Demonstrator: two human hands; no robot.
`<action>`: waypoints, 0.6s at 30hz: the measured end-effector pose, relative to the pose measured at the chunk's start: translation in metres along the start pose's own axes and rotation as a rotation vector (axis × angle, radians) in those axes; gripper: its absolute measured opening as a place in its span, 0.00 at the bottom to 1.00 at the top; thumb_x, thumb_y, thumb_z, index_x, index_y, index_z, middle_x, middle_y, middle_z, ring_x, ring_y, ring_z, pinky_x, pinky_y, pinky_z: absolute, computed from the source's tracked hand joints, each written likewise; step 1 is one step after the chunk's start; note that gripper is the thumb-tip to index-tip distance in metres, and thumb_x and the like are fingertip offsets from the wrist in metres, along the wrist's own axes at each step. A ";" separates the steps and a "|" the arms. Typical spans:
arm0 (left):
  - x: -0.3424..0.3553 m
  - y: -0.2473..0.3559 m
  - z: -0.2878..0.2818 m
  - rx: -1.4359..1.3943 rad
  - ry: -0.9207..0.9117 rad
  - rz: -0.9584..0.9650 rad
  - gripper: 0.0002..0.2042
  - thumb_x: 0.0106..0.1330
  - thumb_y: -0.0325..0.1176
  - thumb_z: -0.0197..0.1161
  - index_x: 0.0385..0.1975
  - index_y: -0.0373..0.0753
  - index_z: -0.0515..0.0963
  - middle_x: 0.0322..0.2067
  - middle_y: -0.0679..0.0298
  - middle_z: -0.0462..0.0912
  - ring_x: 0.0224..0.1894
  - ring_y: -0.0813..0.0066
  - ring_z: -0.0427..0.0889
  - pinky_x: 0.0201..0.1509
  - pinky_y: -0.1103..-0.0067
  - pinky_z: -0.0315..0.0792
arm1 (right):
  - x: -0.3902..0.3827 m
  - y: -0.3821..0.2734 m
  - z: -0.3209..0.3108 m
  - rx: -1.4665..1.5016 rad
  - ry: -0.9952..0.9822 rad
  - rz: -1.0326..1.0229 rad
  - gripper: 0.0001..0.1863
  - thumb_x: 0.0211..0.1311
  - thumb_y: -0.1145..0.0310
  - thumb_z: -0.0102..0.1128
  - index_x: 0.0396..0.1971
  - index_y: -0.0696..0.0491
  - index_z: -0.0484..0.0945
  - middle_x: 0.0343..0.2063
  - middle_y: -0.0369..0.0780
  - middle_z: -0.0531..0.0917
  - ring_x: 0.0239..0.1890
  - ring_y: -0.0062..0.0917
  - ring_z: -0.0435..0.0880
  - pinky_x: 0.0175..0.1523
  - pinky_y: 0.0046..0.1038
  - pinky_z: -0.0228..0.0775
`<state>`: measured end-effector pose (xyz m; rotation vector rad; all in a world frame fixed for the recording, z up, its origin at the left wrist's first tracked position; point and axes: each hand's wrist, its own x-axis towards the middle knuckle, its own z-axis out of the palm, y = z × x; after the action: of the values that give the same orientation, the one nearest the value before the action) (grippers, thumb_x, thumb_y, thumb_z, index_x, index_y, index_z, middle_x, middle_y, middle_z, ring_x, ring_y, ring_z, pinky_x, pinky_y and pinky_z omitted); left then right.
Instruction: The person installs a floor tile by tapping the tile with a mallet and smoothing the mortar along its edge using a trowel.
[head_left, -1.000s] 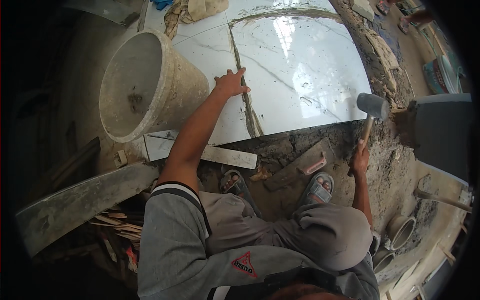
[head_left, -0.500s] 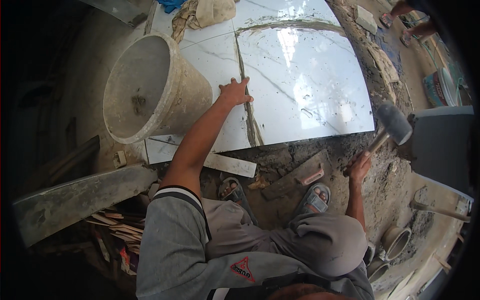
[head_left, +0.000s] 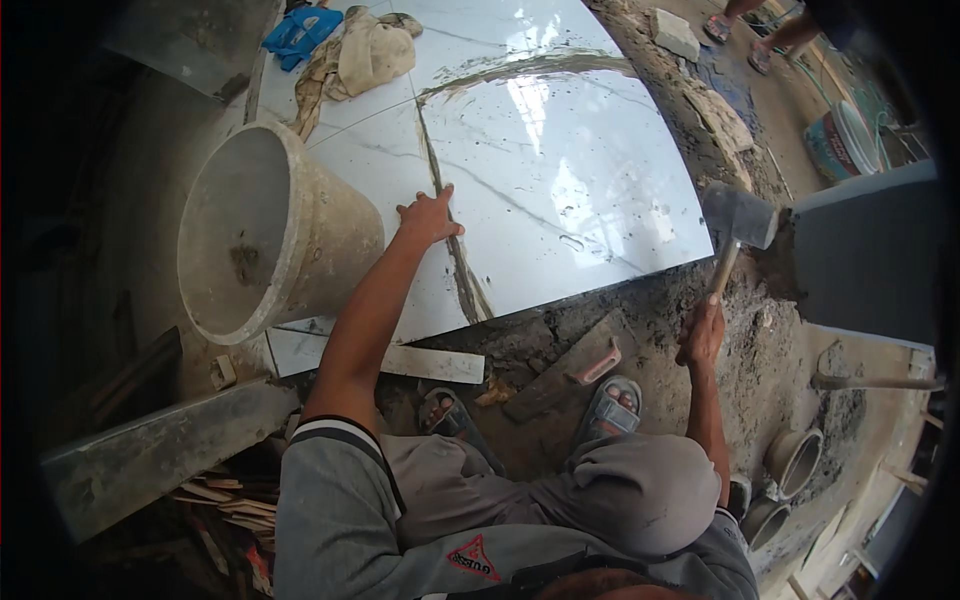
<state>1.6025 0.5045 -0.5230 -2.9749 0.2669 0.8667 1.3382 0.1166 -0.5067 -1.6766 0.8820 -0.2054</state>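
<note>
My left hand (head_left: 428,217) lies with fingers spread over the grout-smeared joint between glossy white veined floor tiles (head_left: 570,150). In my right hand (head_left: 704,332) is the wooden handle of a rubber mallet (head_left: 740,214). Its dark grey head is up, close to the right corner of the large tile. Left of my left forearm, a cement-crusted bucket (head_left: 340,222) lies tipped on the tiles, its mouth turned to the left. Grey paste marks the joint and the far edge of the large tile.
A beige rag (head_left: 375,55) and a blue plastic bag (head_left: 300,35) lie at the far left. Near my feet are a narrow tile strip (head_left: 435,364) and a trowel-like float (head_left: 598,362). A paint bucket (head_left: 840,142) and another person's legs (head_left: 785,38) are far right.
My view has shifted, so the tiles and bucket sit lower and further left. The mallet's head has swung left, nearer the tile's corner. My left hand stays on the joint.
</note>
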 end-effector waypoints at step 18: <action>-0.003 0.008 0.005 -0.018 -0.017 0.050 0.48 0.43 0.52 0.70 0.66 0.53 0.50 0.53 0.40 0.68 0.54 0.48 0.72 0.55 0.53 0.63 | 0.004 -0.011 -0.023 0.149 0.060 -0.042 0.27 0.66 0.42 0.38 0.28 0.55 0.67 0.14 0.33 0.67 0.16 0.19 0.67 0.21 0.24 0.60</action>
<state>1.5957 0.4971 -0.5260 -2.9875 0.3360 0.9043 1.3326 0.0966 -0.4910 -1.5571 0.8555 -0.3430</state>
